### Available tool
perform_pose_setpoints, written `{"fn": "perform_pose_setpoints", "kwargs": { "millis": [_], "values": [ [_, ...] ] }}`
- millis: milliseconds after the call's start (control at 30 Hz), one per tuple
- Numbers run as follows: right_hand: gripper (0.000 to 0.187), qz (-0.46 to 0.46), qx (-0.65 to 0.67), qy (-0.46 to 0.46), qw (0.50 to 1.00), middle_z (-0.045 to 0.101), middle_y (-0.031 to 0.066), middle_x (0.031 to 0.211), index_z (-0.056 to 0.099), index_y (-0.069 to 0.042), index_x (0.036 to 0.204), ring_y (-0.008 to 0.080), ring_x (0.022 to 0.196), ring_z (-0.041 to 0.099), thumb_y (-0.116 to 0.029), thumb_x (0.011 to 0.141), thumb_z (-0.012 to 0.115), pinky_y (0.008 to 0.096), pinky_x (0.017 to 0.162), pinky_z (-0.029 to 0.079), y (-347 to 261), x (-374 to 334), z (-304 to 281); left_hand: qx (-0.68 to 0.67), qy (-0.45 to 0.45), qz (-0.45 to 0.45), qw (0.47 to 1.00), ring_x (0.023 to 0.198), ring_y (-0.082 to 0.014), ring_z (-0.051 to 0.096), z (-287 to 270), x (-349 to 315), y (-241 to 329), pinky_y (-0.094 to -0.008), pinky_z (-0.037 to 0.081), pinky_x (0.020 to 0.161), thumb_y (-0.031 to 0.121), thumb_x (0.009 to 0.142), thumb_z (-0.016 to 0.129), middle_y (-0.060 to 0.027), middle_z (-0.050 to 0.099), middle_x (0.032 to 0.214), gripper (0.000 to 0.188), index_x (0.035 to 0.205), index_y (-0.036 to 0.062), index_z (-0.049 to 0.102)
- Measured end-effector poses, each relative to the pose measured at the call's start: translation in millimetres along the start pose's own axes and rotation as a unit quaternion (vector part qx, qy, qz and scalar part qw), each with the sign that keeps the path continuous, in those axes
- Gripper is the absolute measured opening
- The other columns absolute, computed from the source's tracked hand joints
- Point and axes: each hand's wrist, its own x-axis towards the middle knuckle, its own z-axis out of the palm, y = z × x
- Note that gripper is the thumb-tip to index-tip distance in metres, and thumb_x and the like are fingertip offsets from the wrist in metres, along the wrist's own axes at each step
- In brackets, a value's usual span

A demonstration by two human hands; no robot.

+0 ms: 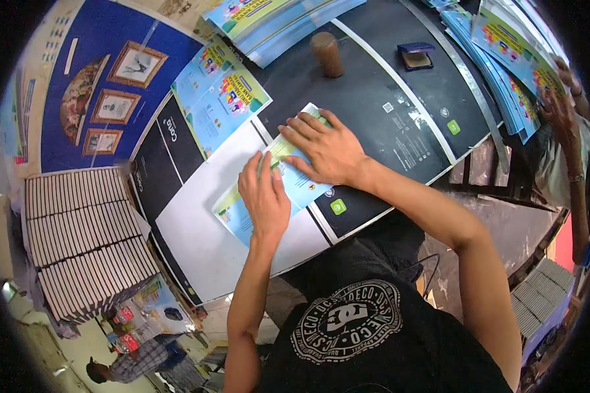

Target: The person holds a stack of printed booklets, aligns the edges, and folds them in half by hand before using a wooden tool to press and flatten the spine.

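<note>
A blue sheet (238, 217) lies on the black table (373, 111) near pale stacks (88, 242).

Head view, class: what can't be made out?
Head view: middle of the light-blue printed paper sheet, hidden under the left hand and right hand.
Head view: far end of the thick blue paper stack, cut by the upper edge.
Head view: most of the co-worker at far right, cut by the dark rim.

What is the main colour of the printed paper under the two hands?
The paper is mainly light blue, with some yellow-green; head view.
</note>
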Motion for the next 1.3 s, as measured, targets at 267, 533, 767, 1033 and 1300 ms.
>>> {"fn": "perform_pose_setpoints", "kwargs": {
  "millis": [267,533,767,1033,1300],
  "values": [
    [0.061,-0.001,-0.043,-0.011,0.999,0.054,0.0159,0.148,0.055,-0.01,0.143,0.0321,0.142,0.046,-0.052,0.102,0.044,0.0524,0.119,0.03,0,5,-2,-0.039,0.285,0.018,0.957,0.144,-0.0441,0.031,-84,2,66,-0.057,0.027,0.117,0.021,0.104,0.047,-0.0286,0.032,0.154,0.051,0.146,-0.0075,0.04],
    [0.06,0.003,-0.054,-0.045,0.997,0.048,0.016,0.153,0.051,-0.016,0.148,0.0326,0.145,0.042,-0.054,0.102,0.044,0.0564,0.118,0.031,-7,8,-4,-0.081,0.228,-0.049,0.969,0.149,-0.0466,0.023,-40,0,10,-0.056,0.018,0.122,0.024,0.105,0.048,-0.0301,0.029,0.157,0.057,0.151,-0.0073,0.034],
    [0.062,-0.002,-0.087,-0.047,0.995,0.046,0.016,0.155,0.047,-0.018,0.152,0.033,0.147,0.039,-0.055,0.102,0.045,0.0583,0.119,0.028,-11,9,-7,0.037,0.191,-0.156,0.968,0.153,-0.0447,0.017,-3,-41,-42,-0.0545,0.014,0.124,0.029,0.105,0.044,-0.0268,0.022,0.163,0.062,0.156,-0.0042,0.027],
    [0.062,0.021,-0.088,-0.051,0.995,0.047,0.0164,0.154,0.049,-0.017,0.15,0.0339,0.145,0.041,-0.055,0.101,0.047,0.0598,0.117,0.031,-11,6,-6,-0.028,0.223,-0.099,0.969,0.15,-0.0485,0.017,-20,-31,-17,-0.0624,0.015,0.12,0.023,0.107,0.04,-0.0251,0.027,0.16,0.051,0.152,-0.0026,0.036],
    [0.064,0.06,0.148,0.266,0.951,0.052,0.0231,0.145,0.053,-0.005,0.143,0.0339,0.131,0.053,-0.045,0.095,0.067,0.0462,0.106,0.044,22,55,-47,0.076,0.153,-0.137,0.976,0.151,-0.0439,0.022,11,-29,-35,-0.0626,0.009,0.121,0.028,0.106,0.044,-0.0217,0.031,0.161,0.056,0.154,0.0004,0.035]
  ]
}}
